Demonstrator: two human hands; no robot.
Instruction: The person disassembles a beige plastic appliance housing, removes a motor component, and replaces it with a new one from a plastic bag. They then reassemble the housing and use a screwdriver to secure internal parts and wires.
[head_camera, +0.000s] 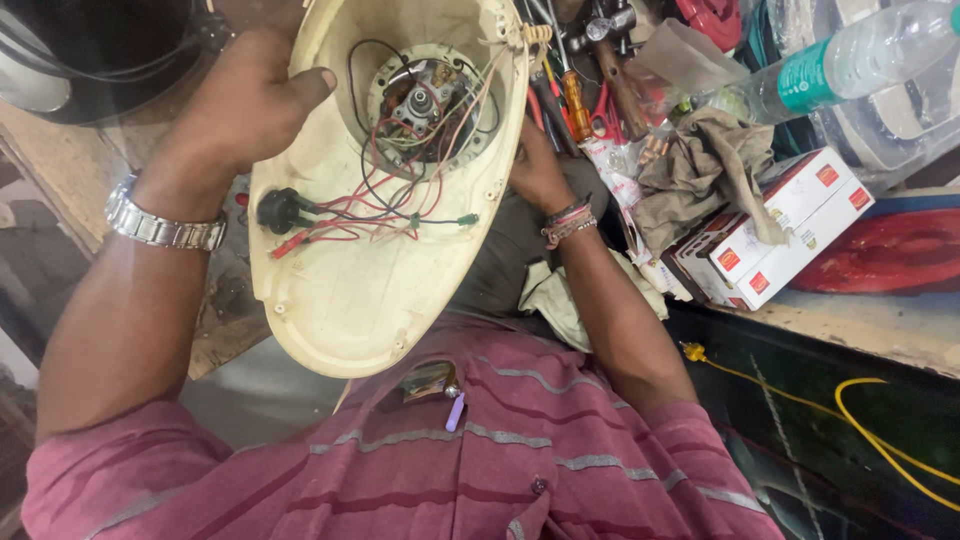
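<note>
I hold a cream plastic appliance housing (350, 290) open side up, against my chest. Inside it sit a small motor (420, 102), a tangle of red, black and white wires (385, 205) and a black round switch (276, 210). My left hand (245, 100), with a metal watch on the wrist, grips the housing's upper left rim, thumb over the edge. On the other side, my right hand (538, 165), with thread bands on the wrist, holds the right rim and is partly hidden behind it.
A pile of screwdrivers and tools (580, 90) lies just beyond the housing. To the right are a grey rag (705, 165), a plastic bottle (860, 50) and white and red boxes (790, 235). A yellow cable (880, 425) runs below the bench edge. A dark round object (90, 50) sits top left.
</note>
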